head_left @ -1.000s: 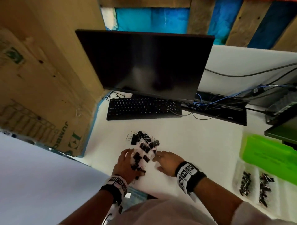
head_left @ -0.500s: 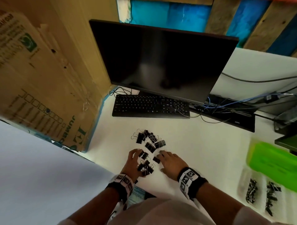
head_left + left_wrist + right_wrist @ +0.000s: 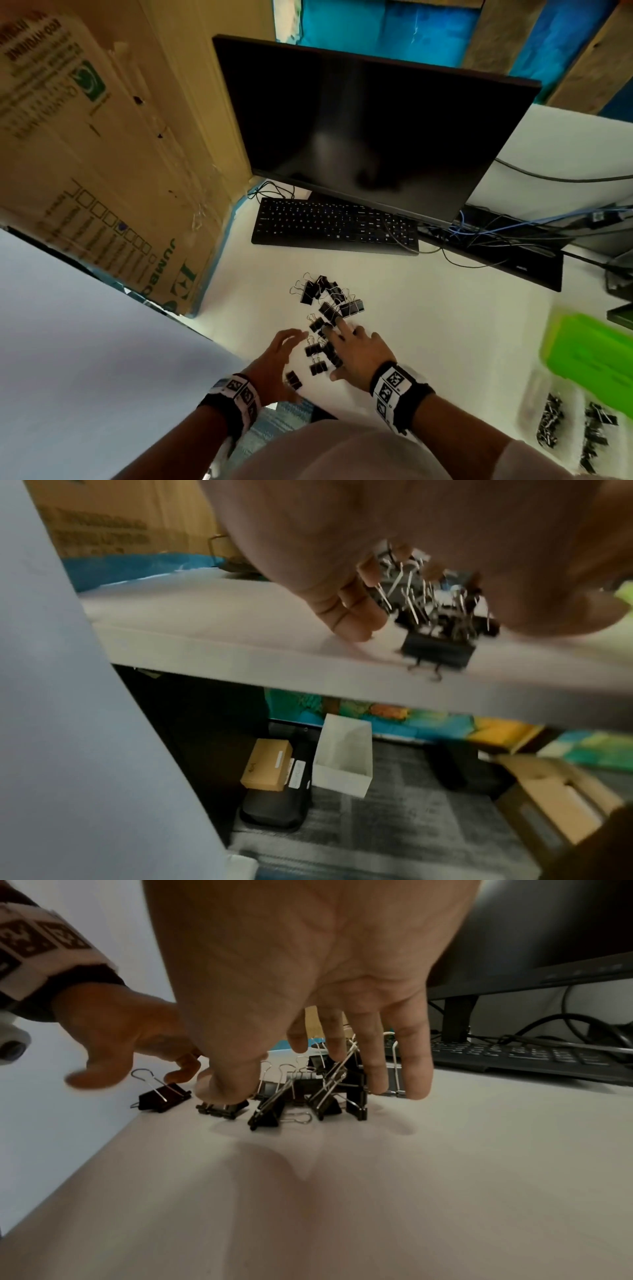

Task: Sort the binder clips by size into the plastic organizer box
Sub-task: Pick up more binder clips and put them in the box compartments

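Several black binder clips lie in a loose pile on the white table in front of the keyboard. My right hand is spread over the near clips, fingers straight, fingertips down beside them. My left hand hovers at the pile's left with loosely curved fingers, holding nothing; its fingertips touch the table. One clip lies apart by the left thumb. The clear organizer box stands at the far right, green lid up, with sorted clips in two compartments.
A black keyboard and a dark monitor stand behind the pile. Cables run at the back right. A large cardboard box walls the left side. The table's near edge is just below my hands.
My right hand has slid left and forward onto the near clips with its fingers spread. The left hand has pulled back slightly, leaving one clip apart by its thumb. The head camera has moved closer.
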The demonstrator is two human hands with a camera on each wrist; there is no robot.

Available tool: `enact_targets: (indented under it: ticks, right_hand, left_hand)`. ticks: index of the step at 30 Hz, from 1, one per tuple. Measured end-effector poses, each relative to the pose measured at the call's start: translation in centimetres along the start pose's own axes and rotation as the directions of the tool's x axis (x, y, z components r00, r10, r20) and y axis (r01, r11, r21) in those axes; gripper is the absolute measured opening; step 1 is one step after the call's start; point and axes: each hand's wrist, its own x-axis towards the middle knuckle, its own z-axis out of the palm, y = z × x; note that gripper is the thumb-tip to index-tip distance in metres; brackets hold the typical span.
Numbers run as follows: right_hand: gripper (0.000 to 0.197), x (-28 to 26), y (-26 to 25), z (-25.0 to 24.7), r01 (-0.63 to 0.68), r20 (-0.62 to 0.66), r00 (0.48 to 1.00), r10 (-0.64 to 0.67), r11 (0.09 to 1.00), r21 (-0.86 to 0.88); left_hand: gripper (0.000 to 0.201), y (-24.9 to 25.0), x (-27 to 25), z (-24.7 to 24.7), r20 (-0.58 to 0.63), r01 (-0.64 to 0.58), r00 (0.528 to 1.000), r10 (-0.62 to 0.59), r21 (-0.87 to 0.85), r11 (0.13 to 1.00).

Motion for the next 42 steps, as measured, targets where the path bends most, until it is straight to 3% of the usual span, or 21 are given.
enact_targets:
  ticks: [2, 8, 12, 14, 18, 26, 32, 38, 42]
  right_hand:
    - [0.082, 0.3, -0.3, 0.1, 0.029, 0.007, 1.000, -0.029, 0.999, -0.016]
    - [0.070, -0.4, -0.4, 0.5, 0.129, 0.030, 0.991, -0.129, 0.991, -0.022]
    - [0.068, -1.2, 0.2, 0.6, 0.129, 0.039, 0.991, -0.130, 0.991, 0.027]
    - [0.064, -1.6, 0.6, 0.8, 0.109, 0.033, 0.993, -0.111, 0.993, 0.048]
    - [0.050, -2.6, 1.8, 1.5, 0.034, 0.029, 0.999, -0.036, 0.996, 0.079]
    - [0.047, -5.8, 5.1, 2.7, -0.140, -0.009, 0.990, 0.144, 0.973, 0.182]
    - [0.044, -8.6, 7.0, 3.5, -0.226, -0.023, 0.971, 0.240, 0.940, 0.255]
    - [0.023, -11.5, 9.3, 3.5, -0.288, -0.127, 0.929, 0.349, 0.892, 0.347]
    - [0.019, -13.6, 10.7, 3.4, -0.310, -0.144, 0.891, 0.431, 0.808, 0.502]
  left_hand:
    - [0.120, -0.3, 0.1, 0.3, 0.034, 0.015, 0.999, -0.017, 0.052, 0.999]
    - [0.134, 0.4, 1.9, 0.4, 0.011, 0.097, 0.995, -0.097, -0.044, 0.994]
    - [0.135, 1.1, 3.6, 0.9, 0.086, 0.036, 0.996, -0.038, 0.030, 0.999]
    - [0.125, 1.8, 4.2, 1.5, 0.113, 0.001, 0.994, -0.011, 0.084, 0.996]
    - [0.086, 3.6, 5.0, 3.2, 0.074, -0.043, 0.997, 0.036, 0.098, 0.994]
    - [0.039, 8.4, 6.9, 4.8, 0.145, -0.116, 0.985, 0.093, 0.162, 0.980]
    - [0.035, 11.7, 9.0, 6.9, 0.214, -0.183, 0.967, 0.141, 0.190, 0.965]
    - [0.030, 14.5, 10.6, 8.9, 0.220, -0.234, 0.957, 0.190, 0.193, 0.953]
    - [0.027, 16.3, 11.7, 10.0, 0.223, -0.296, 0.940, 0.257, 0.163, 0.941]
